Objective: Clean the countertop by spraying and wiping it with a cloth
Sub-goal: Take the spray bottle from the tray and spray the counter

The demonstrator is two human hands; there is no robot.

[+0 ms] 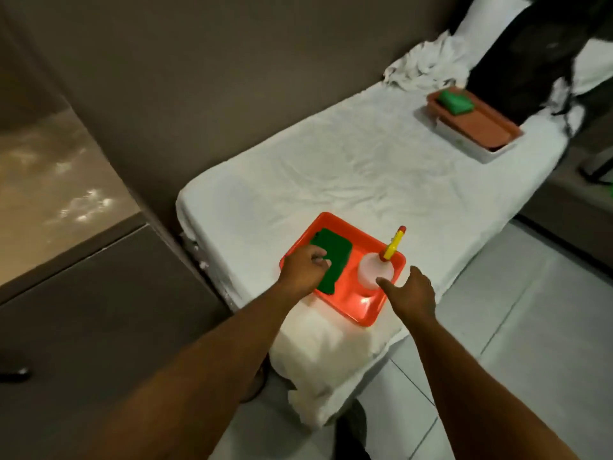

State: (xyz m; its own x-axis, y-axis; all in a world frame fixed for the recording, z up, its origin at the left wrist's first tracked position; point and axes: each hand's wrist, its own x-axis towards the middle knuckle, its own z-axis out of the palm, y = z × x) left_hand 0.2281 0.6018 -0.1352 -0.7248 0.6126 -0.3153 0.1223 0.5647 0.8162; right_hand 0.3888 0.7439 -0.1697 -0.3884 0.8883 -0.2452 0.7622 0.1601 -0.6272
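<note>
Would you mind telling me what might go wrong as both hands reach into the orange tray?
The orange tray sits at the near corner of the white sheet; pulling the green cloth with the left hand might slide it off. The right hand, fingers spread, could tip the upright spray bottle.

From my seat, my left hand [303, 268] covers the near-left part of the green cloth [333, 260], and I cannot tell whether my curled fingers pinch it or only rest on it. My right hand [409, 292], at three o'clock from the left, hides the near side of the spray bottle [376, 270], so contact there is unclear. At one o'clock the dark shape [517, 51] is cut by the top edge and too blurred to identify, and it hides the far corner of the second tray [477, 122].
</note>
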